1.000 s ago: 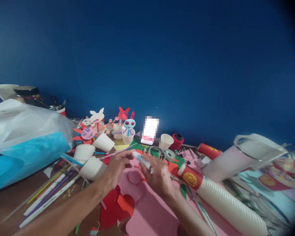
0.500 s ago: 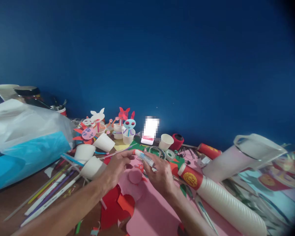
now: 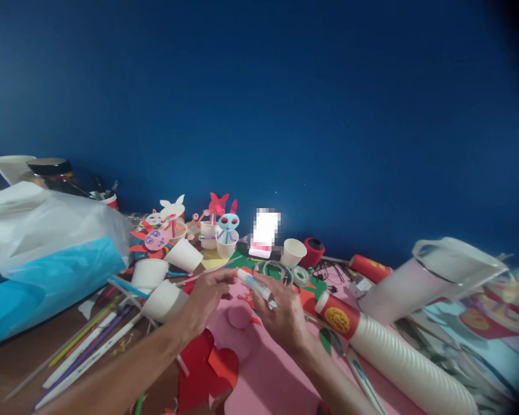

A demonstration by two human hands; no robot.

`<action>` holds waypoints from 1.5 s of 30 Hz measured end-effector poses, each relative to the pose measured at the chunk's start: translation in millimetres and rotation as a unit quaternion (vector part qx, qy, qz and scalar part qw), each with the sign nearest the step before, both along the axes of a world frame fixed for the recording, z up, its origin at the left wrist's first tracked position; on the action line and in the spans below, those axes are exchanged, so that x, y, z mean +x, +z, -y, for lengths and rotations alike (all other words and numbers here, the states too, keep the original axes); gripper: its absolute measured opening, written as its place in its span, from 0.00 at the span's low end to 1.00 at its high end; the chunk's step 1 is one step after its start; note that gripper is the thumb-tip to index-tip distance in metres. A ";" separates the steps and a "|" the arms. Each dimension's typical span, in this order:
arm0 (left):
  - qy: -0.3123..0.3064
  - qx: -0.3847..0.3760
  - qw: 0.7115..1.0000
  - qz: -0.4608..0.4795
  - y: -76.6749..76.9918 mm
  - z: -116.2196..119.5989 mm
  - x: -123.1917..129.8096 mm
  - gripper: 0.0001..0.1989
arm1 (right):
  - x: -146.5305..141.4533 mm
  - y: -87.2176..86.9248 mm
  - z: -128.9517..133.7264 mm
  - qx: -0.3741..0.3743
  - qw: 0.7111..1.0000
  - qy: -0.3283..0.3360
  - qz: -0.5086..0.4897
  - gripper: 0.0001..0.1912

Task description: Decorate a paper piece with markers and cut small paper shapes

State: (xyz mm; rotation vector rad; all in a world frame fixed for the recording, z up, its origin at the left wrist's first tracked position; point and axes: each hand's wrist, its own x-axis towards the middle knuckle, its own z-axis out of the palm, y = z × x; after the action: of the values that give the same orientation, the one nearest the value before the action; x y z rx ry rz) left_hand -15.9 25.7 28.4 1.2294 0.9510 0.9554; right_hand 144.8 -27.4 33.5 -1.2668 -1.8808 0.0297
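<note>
Right hand (image 3: 283, 314): curled round white tube (image 3: 255, 285)
Tube: slanted — tip by my left hand (image 3: 205, 300)
Left hand: half curled — can't tell if it holds anything

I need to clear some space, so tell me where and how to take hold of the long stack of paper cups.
Bring the grip down from above, across the ribbed white middle of the stack. It lies on its side, long and round, so a hold midway should balance best.
</note>
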 end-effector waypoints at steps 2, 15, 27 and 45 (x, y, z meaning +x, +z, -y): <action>0.003 -0.003 1.000 -0.002 -0.9 -0.4 0.2 0.20 | -0.3 -0.8 -0.1 0.001 1.000 0.002 -0.001 0.14; 0.021 -0.062 0.998 0.010 4.1 -0.2 1.6 0.22 | -3.8 -4.9 -1.4 -0.009 1.000 0.006 0.013 0.14; 0.019 -0.063 0.998 0.014 6.3 1.3 2.6 0.22 | 0.4 1.6 -0.7 -0.023 1.000 -0.001 0.010 0.15; -0.009 0.033 0.999 -0.022 -3.8 -1.2 -1.5 0.21 | -3.1 3.8 1.3 -0.005 0.999 -0.003 0.035 0.14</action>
State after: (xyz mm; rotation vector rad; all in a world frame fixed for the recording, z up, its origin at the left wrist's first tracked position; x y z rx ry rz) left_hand -17.4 26.9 24.6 1.3171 0.9474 0.9548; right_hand 141.7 -28.7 37.3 -1.2945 -1.9388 -0.0086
